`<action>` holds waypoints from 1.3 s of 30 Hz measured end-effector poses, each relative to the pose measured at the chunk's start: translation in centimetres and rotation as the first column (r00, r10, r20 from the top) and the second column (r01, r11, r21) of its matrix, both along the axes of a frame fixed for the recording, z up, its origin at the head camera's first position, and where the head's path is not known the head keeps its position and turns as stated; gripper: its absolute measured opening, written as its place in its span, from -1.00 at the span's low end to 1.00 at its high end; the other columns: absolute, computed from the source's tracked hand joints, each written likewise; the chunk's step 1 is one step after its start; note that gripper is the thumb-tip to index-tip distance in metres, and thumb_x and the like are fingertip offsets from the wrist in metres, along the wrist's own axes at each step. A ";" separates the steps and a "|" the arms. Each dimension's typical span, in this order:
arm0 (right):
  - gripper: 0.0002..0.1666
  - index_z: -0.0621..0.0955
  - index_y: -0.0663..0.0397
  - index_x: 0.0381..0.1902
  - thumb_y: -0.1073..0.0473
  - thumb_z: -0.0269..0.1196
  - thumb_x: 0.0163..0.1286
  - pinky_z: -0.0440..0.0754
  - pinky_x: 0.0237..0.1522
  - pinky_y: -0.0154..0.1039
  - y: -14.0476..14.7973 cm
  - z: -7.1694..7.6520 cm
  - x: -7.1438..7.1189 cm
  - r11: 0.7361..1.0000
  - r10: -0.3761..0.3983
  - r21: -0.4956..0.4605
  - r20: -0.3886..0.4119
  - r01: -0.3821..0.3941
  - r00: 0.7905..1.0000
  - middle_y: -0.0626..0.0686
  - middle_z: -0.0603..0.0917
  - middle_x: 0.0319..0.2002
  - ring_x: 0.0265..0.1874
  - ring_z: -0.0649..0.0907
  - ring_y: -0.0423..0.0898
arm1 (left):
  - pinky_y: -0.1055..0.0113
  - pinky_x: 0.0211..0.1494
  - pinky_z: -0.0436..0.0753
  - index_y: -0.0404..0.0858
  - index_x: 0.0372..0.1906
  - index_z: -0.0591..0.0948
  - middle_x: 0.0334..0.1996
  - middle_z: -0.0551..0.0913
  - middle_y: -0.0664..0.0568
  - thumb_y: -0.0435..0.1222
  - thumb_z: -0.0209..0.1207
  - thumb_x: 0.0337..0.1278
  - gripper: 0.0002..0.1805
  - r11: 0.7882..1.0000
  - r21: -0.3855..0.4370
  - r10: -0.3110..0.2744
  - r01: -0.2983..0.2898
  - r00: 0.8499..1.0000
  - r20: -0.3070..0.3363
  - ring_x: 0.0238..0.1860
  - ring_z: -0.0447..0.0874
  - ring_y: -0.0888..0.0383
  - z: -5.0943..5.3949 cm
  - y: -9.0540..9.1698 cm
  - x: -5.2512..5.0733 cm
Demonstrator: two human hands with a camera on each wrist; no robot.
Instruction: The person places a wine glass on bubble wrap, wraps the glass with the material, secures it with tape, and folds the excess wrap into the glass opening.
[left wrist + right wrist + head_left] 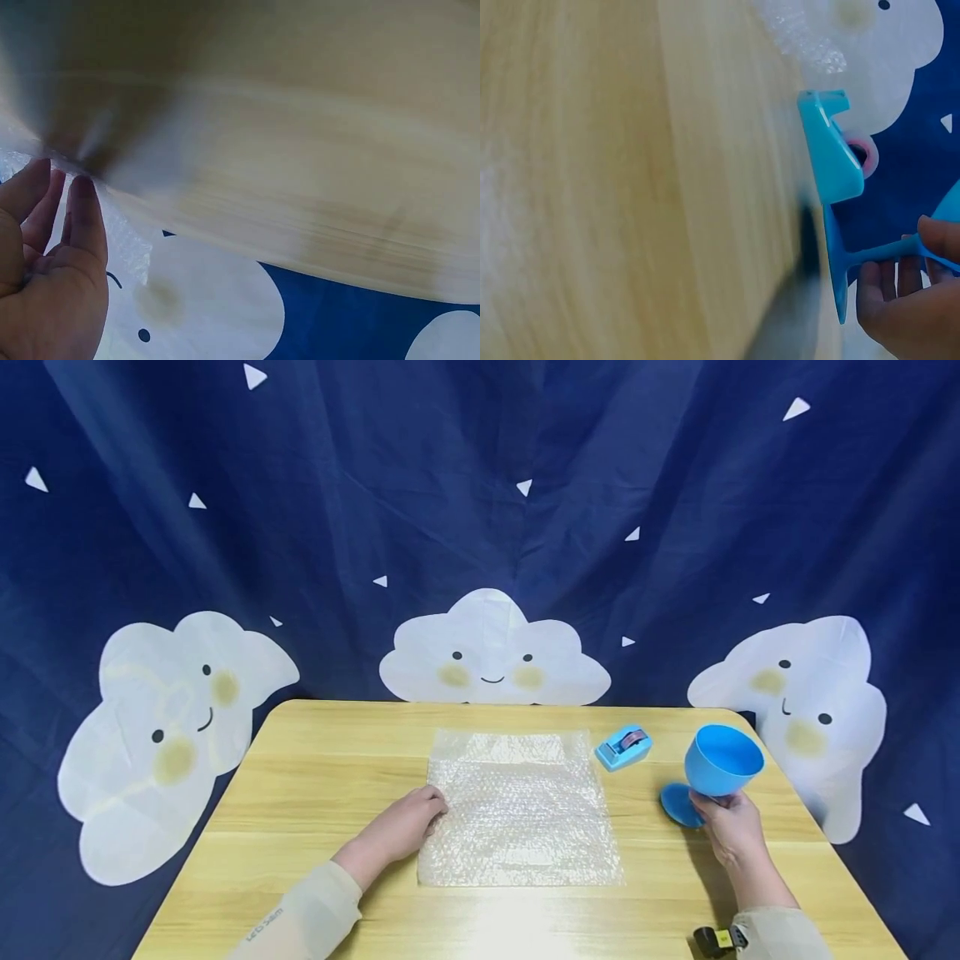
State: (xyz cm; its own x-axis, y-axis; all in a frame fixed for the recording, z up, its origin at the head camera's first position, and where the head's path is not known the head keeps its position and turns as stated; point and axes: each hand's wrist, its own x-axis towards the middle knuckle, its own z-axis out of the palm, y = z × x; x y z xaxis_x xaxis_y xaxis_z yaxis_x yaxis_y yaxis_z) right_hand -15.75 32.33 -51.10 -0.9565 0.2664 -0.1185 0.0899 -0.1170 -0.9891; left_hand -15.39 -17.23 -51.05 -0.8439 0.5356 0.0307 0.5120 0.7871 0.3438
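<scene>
Dark blue curtain behind a pale wood counter, blue goblet held by its stem

The right grip is clamped on the goblet's stem, the thumb and fingers closed about it. The bowl rises just above this grip with its mouth facing up; the round foot shows below, to the grip's left in the head view. Whether the foot touches the counter, I cannot tell.

The left grip rests at the left edge of a sheet of clear bubble wrap, fingers bent and tips at that edge. Whether they pinch the film or only press it, I cannot tell. The wrap lies flat on the counter, spreading rightward from the left grip and ending short of the right one.

Beyond the right grip and to its left, beside the wrap's far right corner, sits a light blue tape dispenser with a roll in it. Nearer the person than the right grip, at the cuff, is a black device with a yellow label.

Farther out, the curtain carries smiling white clouds: one left of the left grip, one beyond and between the two grips, one right of the right grip.
</scene>
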 end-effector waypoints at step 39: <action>-0.32 0.29 0.38 0.39 0.13 0.23 0.49 0.48 -0.12 -0.63 -3.6 5.0 0.8 0.848 0.078 0.522 0.049 -0.092 0.996 0.26 0.51 0.18 -0.14 0.55 -0.50 | 0.19 0.08 0.65 -0.31 -0.03 0.71 -0.17 0.56 0.04 -0.49 0.32 0.16 -0.74 0.999 -0.009 -0.050 0.050 0.998 -0.030 -0.10 0.59 0.08 0.2 -0.3 -0.5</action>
